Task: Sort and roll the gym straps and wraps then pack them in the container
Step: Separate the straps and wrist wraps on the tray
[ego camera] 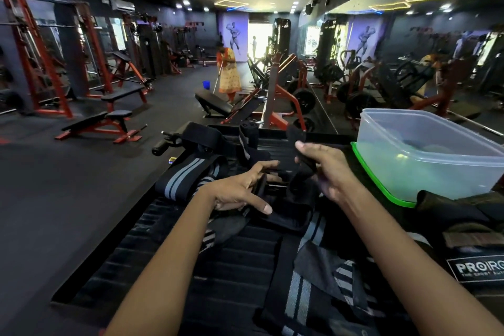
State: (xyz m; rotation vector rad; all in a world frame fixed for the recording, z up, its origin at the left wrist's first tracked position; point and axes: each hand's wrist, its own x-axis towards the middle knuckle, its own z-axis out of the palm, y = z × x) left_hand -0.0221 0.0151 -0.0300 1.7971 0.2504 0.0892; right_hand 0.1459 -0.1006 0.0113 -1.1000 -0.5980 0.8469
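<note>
The right hand [326,169] pinches a black strap [296,139] between thumb and curled fingers, holding it upright above the pile. The left hand [240,188] has its fingers spread fairly wide, thumb out, resting on a black wrap [283,215] just below. Both work over a ribbed black mat [169,267] strewn with wraps: a black one with grey stripes [188,174] to the left, another striped one [297,289] nearer the body, and a rolled one [247,136] standing beyond the hands. To the right, close beside the right hand, a clear plastic container [425,155] sits on its green lid [381,185]. Below it a white-edged label [476,267] reads "PRO IRO", the remainder cut off. Red-framed benches [101,123] stand on the floor beyond, and a person in yellow [228,71] stands far off.
</note>
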